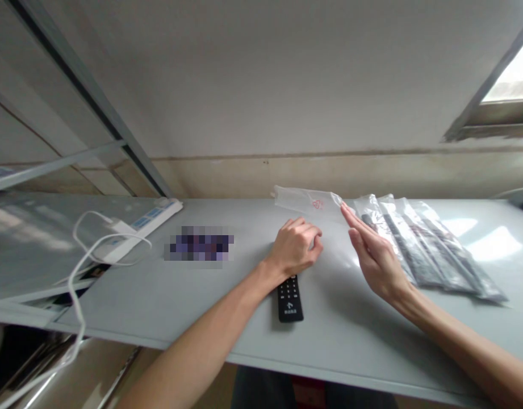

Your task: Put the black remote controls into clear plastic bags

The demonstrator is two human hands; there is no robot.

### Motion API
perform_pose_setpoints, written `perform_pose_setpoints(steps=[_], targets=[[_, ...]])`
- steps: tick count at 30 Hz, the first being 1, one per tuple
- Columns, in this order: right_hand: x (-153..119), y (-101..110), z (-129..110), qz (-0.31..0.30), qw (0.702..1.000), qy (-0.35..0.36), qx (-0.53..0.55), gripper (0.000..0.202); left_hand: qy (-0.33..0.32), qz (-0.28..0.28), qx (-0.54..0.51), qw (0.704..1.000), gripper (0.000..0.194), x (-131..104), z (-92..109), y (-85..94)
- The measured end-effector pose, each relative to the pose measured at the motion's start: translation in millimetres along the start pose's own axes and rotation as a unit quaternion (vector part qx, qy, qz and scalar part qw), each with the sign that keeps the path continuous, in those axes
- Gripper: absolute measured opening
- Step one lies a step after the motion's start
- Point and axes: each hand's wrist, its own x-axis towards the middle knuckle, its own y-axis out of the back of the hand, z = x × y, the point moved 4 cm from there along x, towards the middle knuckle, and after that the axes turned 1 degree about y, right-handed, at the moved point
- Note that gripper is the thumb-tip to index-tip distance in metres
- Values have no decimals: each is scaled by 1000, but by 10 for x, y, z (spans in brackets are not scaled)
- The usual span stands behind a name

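Observation:
A black remote control [291, 304] lies on the grey table, its upper part hidden beneath my left hand [296, 245]. That hand has its fingers curled over, and whether they grip the remote cannot be made out. My right hand [378, 258] is to the right, fingers stretched out, its fingertips at the right end of a clear plastic bag [306, 201] with a small red mark. Several bagged dark items [431, 250] lie side by side just right of my right hand.
A pixelated purple object [201, 245] lies on the table's left part. Beyond it are a white power strip [148, 227] and a looping white cable [76, 301]. A metal shelf frame [129, 150] stands at the left; the wall [265, 85] runs behind the table [193, 301].

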Motion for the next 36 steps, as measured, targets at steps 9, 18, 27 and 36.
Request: perform_pose_setpoints(steps=[9,18,27,36], targets=[[-66,25,-36,17,994,-54,97,50,32,51,-10,998,52,-11,-56,106],[-190,-221,60,-143,983,-22,109,51,-49,49,11,998,54,-16,-31,171],[-140,-197,103,-162,981,-5,109,45,-48,54,78,994,62,-4,-186,360],[24,-123,130,-55,988,-16,143,67,-8,41,21,999,64,28,-406,96]])
